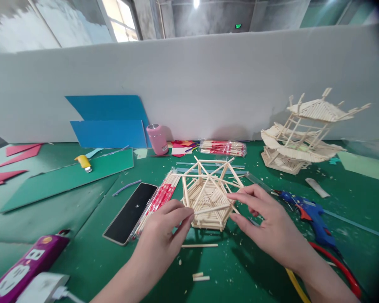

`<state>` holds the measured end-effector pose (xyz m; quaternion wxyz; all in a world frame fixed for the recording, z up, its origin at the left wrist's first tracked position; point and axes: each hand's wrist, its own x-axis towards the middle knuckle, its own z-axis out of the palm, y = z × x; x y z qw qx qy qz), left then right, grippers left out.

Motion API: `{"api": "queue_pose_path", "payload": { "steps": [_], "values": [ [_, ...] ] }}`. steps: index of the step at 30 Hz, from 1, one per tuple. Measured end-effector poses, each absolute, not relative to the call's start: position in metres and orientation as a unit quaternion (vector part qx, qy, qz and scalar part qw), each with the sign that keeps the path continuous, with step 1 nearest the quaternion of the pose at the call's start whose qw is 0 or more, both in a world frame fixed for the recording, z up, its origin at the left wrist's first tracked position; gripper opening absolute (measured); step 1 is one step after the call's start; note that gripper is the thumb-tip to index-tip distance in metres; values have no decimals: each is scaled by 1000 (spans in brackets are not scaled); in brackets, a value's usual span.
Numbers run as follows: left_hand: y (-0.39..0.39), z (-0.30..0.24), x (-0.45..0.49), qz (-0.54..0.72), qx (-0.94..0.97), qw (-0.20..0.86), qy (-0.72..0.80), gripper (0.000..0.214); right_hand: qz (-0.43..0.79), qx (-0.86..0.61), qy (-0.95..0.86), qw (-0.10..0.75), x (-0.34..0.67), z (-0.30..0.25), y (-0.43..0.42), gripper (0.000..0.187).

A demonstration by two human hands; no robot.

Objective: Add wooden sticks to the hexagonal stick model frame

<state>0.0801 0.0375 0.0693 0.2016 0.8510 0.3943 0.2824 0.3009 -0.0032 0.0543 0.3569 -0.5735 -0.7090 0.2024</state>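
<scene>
A six-sided frame of thin wooden sticks (208,219) sits on the green table in front of me, with a woven-looking stick floor and crossed sticks on top. My left hand (166,227) is closed in a pinch at its near left corner, on the end of a wooden stick (212,209) that spans the near side. At the right corner, my right hand (268,223) has its thumb and forefinger apart, the forefinger against the frame. A loose stick (200,245) and two short stick pieces (201,277) lie nearer to me.
Left of the frame lie a phone (131,212) and bagged red-marked sticks (164,193). A blue glue gun (312,214) is at right, below a stick pagoda (303,134). Farther off are a pink bottle (158,139), another stick pack (222,147) and a yellow cutter (84,163).
</scene>
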Motion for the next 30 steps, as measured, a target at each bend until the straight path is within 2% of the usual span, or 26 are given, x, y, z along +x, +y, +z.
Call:
{"api": "queue_pose_path", "payload": {
  "steps": [10, 23, 30],
  "values": [
    [43, 74, 77, 267, 835, 258, 405, 18, 226, -562, -708, 364, 301, 53, -6, 26],
    [43, 73, 78, 270, 835, 268, 397, 18, 231, -559, -704, 371, 301, 50, -4, 25],
    [45, 76, 79, 254, 849, 250, 390, 20, 245, -586, -679, 369, 301, 47, -4, 34]
  ]
}}
